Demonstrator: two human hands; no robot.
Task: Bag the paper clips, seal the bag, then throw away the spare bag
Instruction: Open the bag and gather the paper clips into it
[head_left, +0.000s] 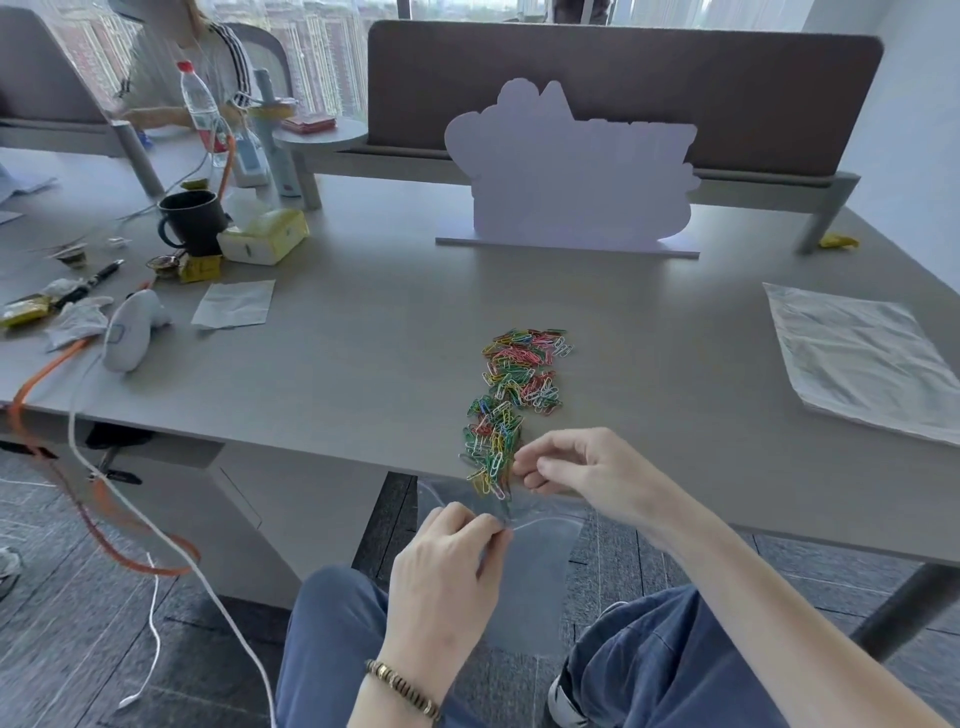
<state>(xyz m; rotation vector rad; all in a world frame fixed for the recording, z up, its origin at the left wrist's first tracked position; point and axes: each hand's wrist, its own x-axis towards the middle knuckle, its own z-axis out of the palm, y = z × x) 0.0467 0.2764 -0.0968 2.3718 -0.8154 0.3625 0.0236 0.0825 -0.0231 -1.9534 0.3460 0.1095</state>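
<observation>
A long heap of coloured paper clips (511, 395) lies on the grey desk (363, 332), reaching down to its front edge. A clear plastic bag (535, 577) hangs below that edge, over my lap. My left hand (447, 566) pinches the bag's top rim. My right hand (576, 467) rests at the desk edge, its fingertips touching the nearest clips and the bag's mouth. A second, crumpled clear bag (862, 358) lies flat on the desk at the right.
A white cut-out board (566, 171) stands at the desk's back. At the left are a black mug (189, 218), a tissue pack (262, 236), a napkin (234, 304), a white handheld device (130, 332), cables and a water bottle (200, 109). Another person sits beyond.
</observation>
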